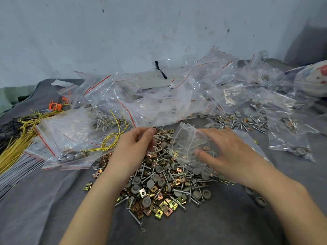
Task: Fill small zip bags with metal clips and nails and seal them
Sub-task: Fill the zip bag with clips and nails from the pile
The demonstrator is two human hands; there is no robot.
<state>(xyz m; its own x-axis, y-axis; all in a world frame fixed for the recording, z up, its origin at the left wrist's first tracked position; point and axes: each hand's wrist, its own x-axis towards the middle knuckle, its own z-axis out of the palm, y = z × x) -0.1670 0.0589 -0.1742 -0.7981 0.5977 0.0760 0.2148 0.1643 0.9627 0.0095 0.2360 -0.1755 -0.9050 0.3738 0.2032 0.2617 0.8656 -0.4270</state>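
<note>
Right grip (228, 152) has the small zip bag (187, 138): fingers fanned over the top of the film, thumb (203, 154) showing through it from below, so the bag is pinched between them and lifted just over the heap. Left grip (136, 145) sits curled, fingertips drawn in to the thumb, and whether a piece is pinched in there I cannot tell, it's too small to read.

Now the relation that matters: the bag lies directly to the right of the left grip, near but not touching, with its long side running from a raised corner at the back down toward the right thumb. I judge the mouth faces left, toward the feeding hand, though the film is too clear to be sure. The left grip is the nearer one to the stock, so it does the loading.

Underneath both hands is the pile (159, 188) of brass-coloured metal clips (159, 213), threaded nails (178, 191) and grey round caps (155, 176), all loose on the grey cloth (53, 209). Nothing stands between hand and bag.

Around them: a drift of empty bags (150, 99) with red strips behind, filled bags (67, 137) on the left beside yellow wires (21, 144), and more filled bags (290, 137) on the right, well apart. The main risk looks to be nail points snagging the thin film.
</note>
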